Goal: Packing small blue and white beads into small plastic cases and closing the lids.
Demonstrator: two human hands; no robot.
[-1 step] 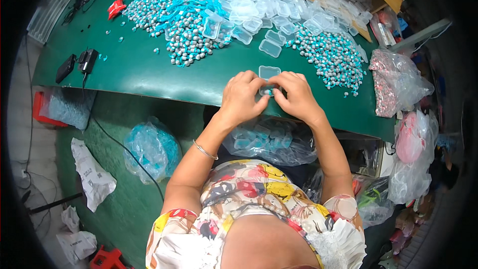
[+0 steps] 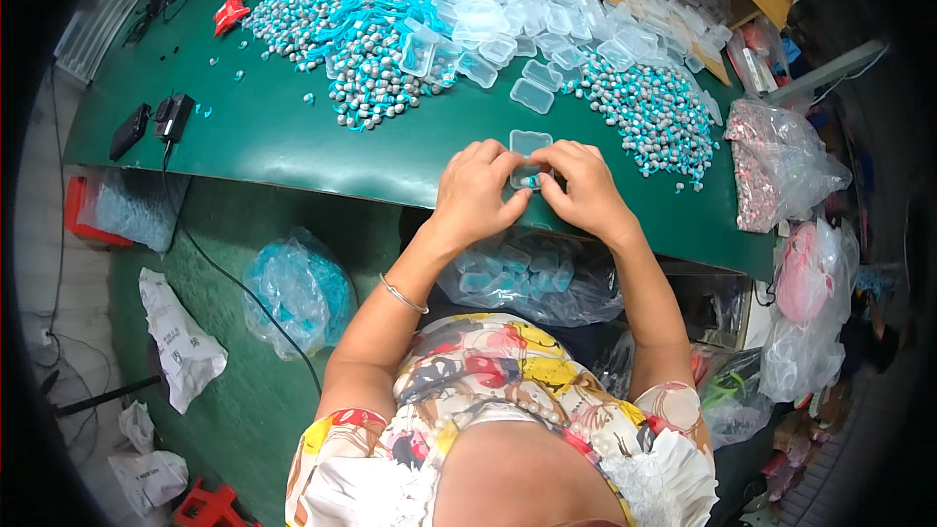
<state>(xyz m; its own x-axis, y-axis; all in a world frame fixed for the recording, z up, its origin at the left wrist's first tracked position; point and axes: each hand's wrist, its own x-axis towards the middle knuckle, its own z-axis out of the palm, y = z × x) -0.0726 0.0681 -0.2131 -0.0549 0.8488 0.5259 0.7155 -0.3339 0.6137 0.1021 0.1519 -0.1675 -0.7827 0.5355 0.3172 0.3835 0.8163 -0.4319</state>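
Observation:
A small clear plastic box (image 2: 530, 142) with its lid swung back lies near the front edge of the green table. My left hand (image 2: 476, 191) grips it from the left side, fingers curled and thumb pointing inward. From the right, my right hand (image 2: 584, 187) closes on the same box, fingertips almost meeting the left ones. Between the thumbs, a small blue-and-grey piece (image 2: 530, 182) shows at the box's near part. Whether the fingers also pinch this piece is hidden.
Heaps of grey-and-blue pieces lie at the back left (image 2: 366, 88) and right (image 2: 649, 122). Between them spreads a pile of clear boxes (image 2: 532, 15). A bag of pink pieces (image 2: 766, 161) stands at the right edge. Black devices (image 2: 173, 117) with a cable sit at left.

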